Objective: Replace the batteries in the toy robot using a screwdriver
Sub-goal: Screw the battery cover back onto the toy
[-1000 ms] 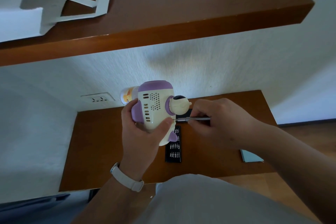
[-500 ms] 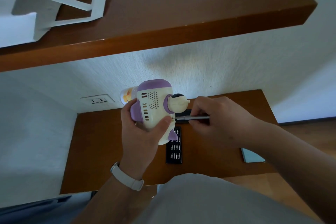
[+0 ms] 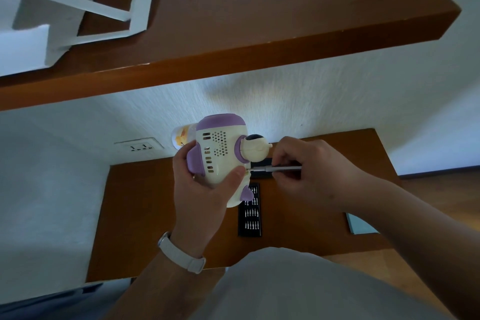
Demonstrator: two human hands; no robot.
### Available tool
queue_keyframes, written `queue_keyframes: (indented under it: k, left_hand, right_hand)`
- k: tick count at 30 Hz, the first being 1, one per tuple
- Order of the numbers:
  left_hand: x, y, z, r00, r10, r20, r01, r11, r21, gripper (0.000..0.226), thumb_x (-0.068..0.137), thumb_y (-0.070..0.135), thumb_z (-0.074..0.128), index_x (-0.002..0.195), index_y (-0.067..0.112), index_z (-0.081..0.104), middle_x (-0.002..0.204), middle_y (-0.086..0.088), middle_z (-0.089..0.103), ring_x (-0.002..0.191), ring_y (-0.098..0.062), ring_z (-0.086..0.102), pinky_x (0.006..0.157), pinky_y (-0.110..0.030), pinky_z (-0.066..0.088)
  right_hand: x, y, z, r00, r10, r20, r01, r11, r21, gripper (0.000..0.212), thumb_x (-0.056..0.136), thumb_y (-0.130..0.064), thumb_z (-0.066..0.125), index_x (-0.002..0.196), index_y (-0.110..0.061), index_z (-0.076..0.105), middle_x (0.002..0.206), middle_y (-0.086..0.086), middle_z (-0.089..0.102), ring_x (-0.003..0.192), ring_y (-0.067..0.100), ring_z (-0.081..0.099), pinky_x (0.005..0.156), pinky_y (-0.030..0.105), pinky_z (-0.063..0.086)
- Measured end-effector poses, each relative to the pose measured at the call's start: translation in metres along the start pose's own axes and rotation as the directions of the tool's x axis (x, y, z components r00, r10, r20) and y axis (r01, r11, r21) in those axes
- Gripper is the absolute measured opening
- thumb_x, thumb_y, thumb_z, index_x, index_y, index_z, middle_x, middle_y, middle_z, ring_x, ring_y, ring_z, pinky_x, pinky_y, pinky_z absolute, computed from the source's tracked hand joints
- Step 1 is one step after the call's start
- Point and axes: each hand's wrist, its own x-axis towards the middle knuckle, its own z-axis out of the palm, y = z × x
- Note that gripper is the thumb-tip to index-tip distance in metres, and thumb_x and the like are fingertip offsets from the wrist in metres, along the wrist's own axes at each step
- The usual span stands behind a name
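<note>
Screw work on toy robot (image 3: pixel 220 153).
Keep it clamped in left grip (image 3: pixel 205 197); with right grip (image 3: pixel 311 174) pinching precision screwdriver (image 3: pixel 275 169) from 3 o'clock, hold tip square, turn slowly.

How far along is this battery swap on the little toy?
Early, it seems. Done: the bit tray lies open on the table and a screwdriver is picked. In hand: the left hand grips the toy robot in the air while the right hand pinches the screwdriver, tip at the toy's body. Left: no loose cover or batteries show, so opening, swapping and closing likely remain.
</note>
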Motion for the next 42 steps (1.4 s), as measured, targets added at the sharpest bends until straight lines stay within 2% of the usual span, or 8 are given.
queue_keyframes:
  k: [4,9,12,19,26,30,36,42]
  left_hand:
    - [0.0,0.001,0.002,1.0,0.007,-0.003,-0.007,1.0,0.01,0.072,0.055,0.048,0.081,0.115,0.047,0.04,0.111,0.025,0.058,0.102,0.009,0.061,0.062,-0.014,0.056]
    - [-0.002,0.0,0.001,0.999,0.041,0.0,-0.04,0.998,0.05,0.071,0.057,0.048,0.08,0.115,0.046,0.04,0.11,0.029,0.055,0.102,0.013,0.058,0.064,-0.011,0.055]
    - [-0.001,0.0,0.001,0.999,0.035,-0.005,-0.034,0.999,0.036,0.071,0.057,0.047,0.08,0.115,0.046,0.04,0.106,0.037,0.057,0.102,0.013,0.059,0.063,-0.011,0.055]
    - [-0.002,0.0,0.002,1.0,0.027,-0.015,-0.026,0.999,0.042,0.073,0.056,0.049,0.082,0.115,0.052,0.038,0.103,0.045,0.056,0.1,0.012,0.06,0.061,-0.011,0.055]
    - [-0.006,-0.002,0.003,1.0,0.011,-0.028,-0.01,0.999,0.039,0.075,0.057,0.047,0.081,0.118,0.046,0.039,0.115,0.022,0.057,0.106,-0.001,0.062,0.063,-0.014,0.056]
    - [-0.007,-0.003,0.003,1.0,-0.002,-0.025,0.002,1.0,0.018,0.072,0.055,0.049,0.081,0.114,0.047,0.041,0.115,0.018,0.058,0.105,0.004,0.062,0.062,-0.014,0.056]
    - [-0.007,-0.005,0.004,1.0,-0.016,-0.023,0.017,1.0,0.013,0.072,0.056,0.045,0.083,0.114,0.049,0.041,0.115,0.018,0.06,0.105,-0.001,0.063,0.063,-0.017,0.058]
    - [-0.009,-0.003,0.004,0.999,-0.034,-0.018,0.035,0.999,0.015,0.071,0.057,0.045,0.082,0.115,0.049,0.041,0.115,0.019,0.06,0.105,-0.001,0.063,0.065,-0.018,0.058]
  right_hand:
    - [0.001,0.0,0.0,1.0,-0.015,-0.026,0.014,0.999,-0.041,0.007,0.086,-0.016,0.069,0.087,-0.019,0.063,0.064,-0.01,0.061,0.057,0.013,0.059,0.052,0.018,0.048]
    - [0.003,0.0,0.001,1.0,-0.009,-0.023,0.007,0.998,-0.059,0.011,0.089,-0.026,0.065,0.081,-0.02,0.065,0.06,-0.014,0.055,0.052,0.011,0.054,0.048,0.013,0.04]
    - [0.002,-0.001,0.002,1.0,0.016,0.011,-0.016,1.0,-0.014,0.011,0.087,-0.032,0.06,0.091,-0.022,0.065,0.066,-0.014,0.059,0.06,0.01,0.059,0.053,0.013,0.044]
    - [-0.001,-0.006,-0.002,1.0,0.022,0.002,-0.022,1.0,-0.022,0.012,0.086,-0.013,0.069,0.09,-0.02,0.06,0.068,-0.017,0.057,0.07,0.006,0.061,0.058,0.011,0.047]
    - [-0.002,-0.008,-0.001,0.998,0.059,0.001,-0.059,0.995,-0.081,0.01,0.09,-0.026,0.066,0.082,-0.022,0.061,0.058,-0.015,0.052,0.065,0.002,0.058,0.058,0.008,0.043]
    - [0.0,-0.008,0.0,0.995,0.088,0.049,-0.086,0.995,-0.05,0.008,0.09,-0.031,0.065,0.088,-0.024,0.062,0.064,-0.013,0.057,0.068,0.004,0.059,0.058,0.01,0.044]
    - [-0.004,-0.011,-0.003,0.993,0.101,0.053,-0.098,0.994,-0.048,0.018,0.087,-0.017,0.068,0.088,-0.028,0.053,0.067,-0.017,0.054,0.073,-0.002,0.058,0.061,0.009,0.045]
    - [-0.003,-0.012,-0.002,0.989,0.135,0.058,-0.128,0.986,-0.111,0.014,0.092,-0.032,0.059,0.082,-0.022,0.059,0.059,-0.011,0.052,0.063,-0.002,0.055,0.055,0.013,0.043]
